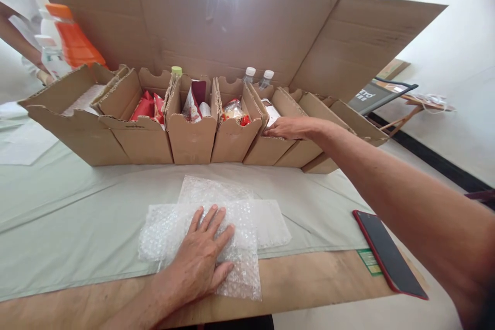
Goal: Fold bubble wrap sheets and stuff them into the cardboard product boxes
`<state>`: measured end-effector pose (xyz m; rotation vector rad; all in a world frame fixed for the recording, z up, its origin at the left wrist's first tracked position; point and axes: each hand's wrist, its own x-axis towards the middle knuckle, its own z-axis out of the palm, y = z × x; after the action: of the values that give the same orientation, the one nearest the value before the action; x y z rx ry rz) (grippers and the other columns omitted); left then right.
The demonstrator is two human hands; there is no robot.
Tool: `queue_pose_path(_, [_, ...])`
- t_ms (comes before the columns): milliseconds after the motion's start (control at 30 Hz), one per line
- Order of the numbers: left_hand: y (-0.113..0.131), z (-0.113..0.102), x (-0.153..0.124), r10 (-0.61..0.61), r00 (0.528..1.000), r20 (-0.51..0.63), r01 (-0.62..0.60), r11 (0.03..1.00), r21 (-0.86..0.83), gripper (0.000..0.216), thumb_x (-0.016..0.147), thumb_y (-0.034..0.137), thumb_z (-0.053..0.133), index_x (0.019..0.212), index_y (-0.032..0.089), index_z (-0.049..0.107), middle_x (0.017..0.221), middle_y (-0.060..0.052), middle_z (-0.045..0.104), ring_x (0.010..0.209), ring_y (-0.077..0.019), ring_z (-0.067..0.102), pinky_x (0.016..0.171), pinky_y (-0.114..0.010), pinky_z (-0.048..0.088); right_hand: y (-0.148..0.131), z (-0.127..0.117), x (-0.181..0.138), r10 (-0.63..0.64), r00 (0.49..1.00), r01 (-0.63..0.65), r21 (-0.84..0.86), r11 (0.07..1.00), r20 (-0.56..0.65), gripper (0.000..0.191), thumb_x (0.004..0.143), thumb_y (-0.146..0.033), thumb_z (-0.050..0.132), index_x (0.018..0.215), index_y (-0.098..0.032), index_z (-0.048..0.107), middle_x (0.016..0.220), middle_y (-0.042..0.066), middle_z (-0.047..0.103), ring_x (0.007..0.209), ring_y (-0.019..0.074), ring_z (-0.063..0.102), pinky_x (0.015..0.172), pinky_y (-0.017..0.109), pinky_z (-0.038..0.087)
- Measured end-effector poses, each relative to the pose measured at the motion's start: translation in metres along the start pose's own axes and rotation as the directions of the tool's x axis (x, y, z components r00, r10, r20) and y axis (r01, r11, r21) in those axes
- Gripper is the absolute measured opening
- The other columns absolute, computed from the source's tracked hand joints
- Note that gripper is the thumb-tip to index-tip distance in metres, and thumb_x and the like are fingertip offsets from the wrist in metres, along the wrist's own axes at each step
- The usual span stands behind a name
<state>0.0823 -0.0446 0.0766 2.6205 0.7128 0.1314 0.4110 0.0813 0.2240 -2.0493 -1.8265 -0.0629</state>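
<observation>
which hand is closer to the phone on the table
Left, narrowly. The left hand lies flat on the bubble wrap, left of the phone; the right hand reaches into the boxes beyond.

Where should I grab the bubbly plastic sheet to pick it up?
Probably by the far edge of the bubble wrap. The left hand lies flat on its near middle, pinning it, while the far part and right side lie bare on the green cloth. It is thin and limp, so a pinch grip from the right side suits it.
</observation>
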Motion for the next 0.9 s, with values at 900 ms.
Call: queue_pose_path(900, [0.039,-0.015,-0.024,-0.439,0.87,-0.224,0.035,0.507,-0.861,0.111,0.076,0.063,0.076,0.161,0.027,0.015,0.162,-0.02,0.037,0.148,-0.0409,0.04,0.118,-0.062,0.037,-0.112,-0.008,-0.237,0.017,0.983,-0.127,0.619,0.775,0.181,0.042,0.104,-0.048,0.044,0.08,-0.021,0.066,0.079,0.001,0.067,0.075,0.0173,0.057,0.071,0.031,0.042])
